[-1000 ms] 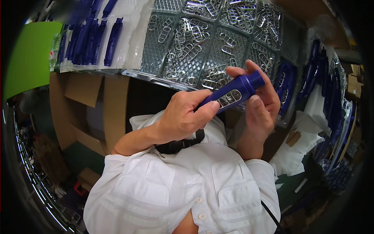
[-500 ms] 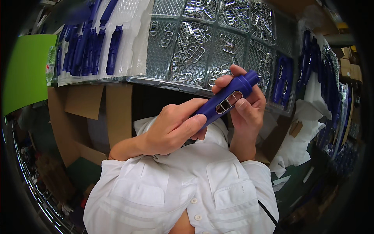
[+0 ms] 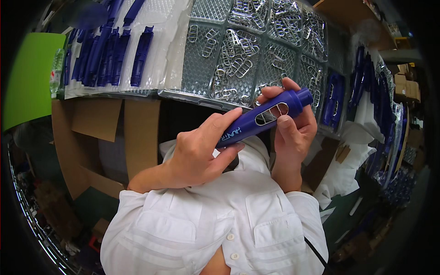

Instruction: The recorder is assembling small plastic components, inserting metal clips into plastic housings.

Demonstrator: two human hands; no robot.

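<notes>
A blue plastic tube-shaped housing (image 3: 249, 123) slants across my two hands in front of my chest. Its narrower stepped end points to the upper right. In its side is an oval window, and a silver metal frame (image 3: 266, 119) sits in that opening. My left hand (image 3: 200, 147) is closed round the lower end, beside light printed lettering. My right hand (image 3: 295, 129) grips the upper end, with its thumb at the window's edge and its fingers behind the housing. What lies under the housing is hidden.
A clear compartment tray (image 3: 197, 98) beyond my hands holds many silver frames (image 3: 236, 50). Blue half shells (image 3: 142, 57) lie on white sheeting at the left; more blue parts (image 3: 333, 98) stand at the right. An open cardboard box (image 3: 142, 133) is below left, near a green panel (image 3: 32, 82).
The housing has turned slightly about its length, bringing the lettering into sight. My left fingers have shifted and opened a little around its lower end. The view has moved slightly.
</notes>
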